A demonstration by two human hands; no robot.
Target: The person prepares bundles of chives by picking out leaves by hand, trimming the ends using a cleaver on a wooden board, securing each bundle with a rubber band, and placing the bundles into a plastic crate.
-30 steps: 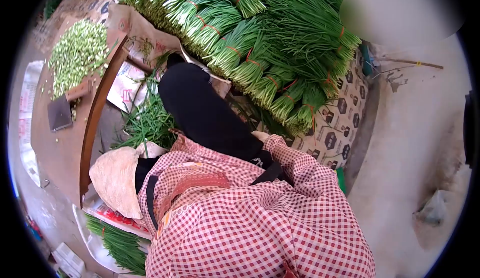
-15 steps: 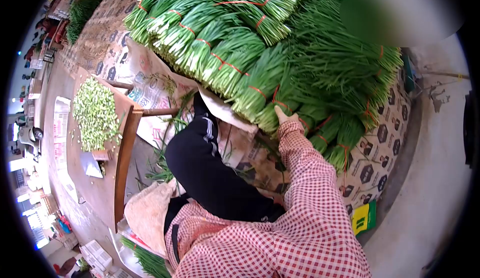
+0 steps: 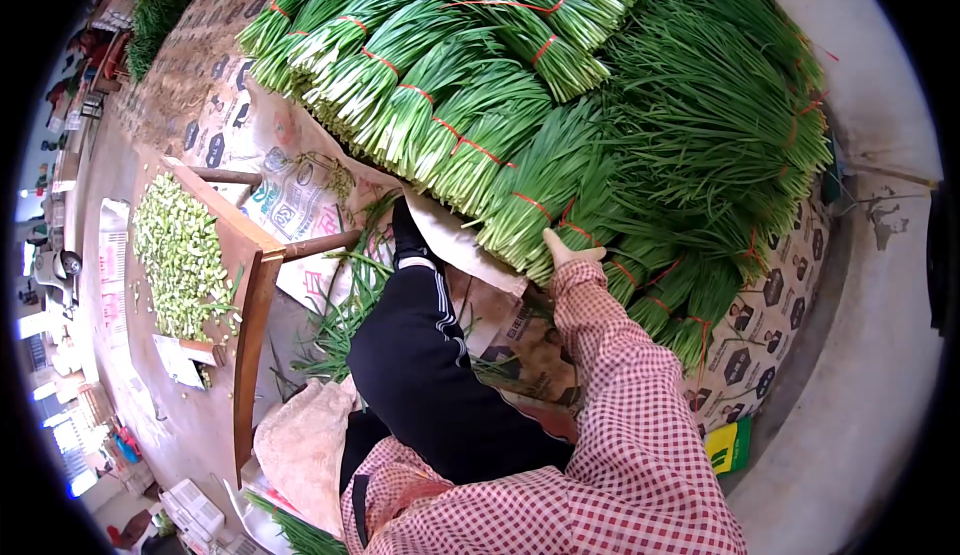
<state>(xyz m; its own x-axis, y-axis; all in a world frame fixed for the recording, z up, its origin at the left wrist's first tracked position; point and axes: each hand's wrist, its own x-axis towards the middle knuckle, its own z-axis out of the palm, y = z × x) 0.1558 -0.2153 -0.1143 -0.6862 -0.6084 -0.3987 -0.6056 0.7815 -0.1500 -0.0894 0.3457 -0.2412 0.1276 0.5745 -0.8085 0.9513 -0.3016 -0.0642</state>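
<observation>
My right hand [image 3: 574, 251], at the end of a red-and-white checked sleeve, reaches to the front edge of a large pile of green chives. Its thumb and a finger are spread apart against the pale stem ends of a chive bundle [image 3: 580, 217] tied with a red band. The other fingers are hidden, and no firm grip shows. Just left lies another tied chive bundle [image 3: 515, 217]. To the right are smaller tied bundles [image 3: 690, 327]. My left hand is out of view.
A wooden table [image 3: 262, 315] at left bears chopped pale-green pieces [image 3: 180, 245]. Printed sheeting [image 3: 740, 355] lies under the pile, with loose chives [image 3: 345, 325] near my black-trousered leg [image 3: 420, 355]. A white wall [image 3: 850, 375] curves along the right; a yellow-green packet [image 3: 728, 445] lies beside it.
The view has shifted a little, so the pile sits lower and farther right. My right hand stays at the same bundle, its thumb and finger now looking wider apart.
</observation>
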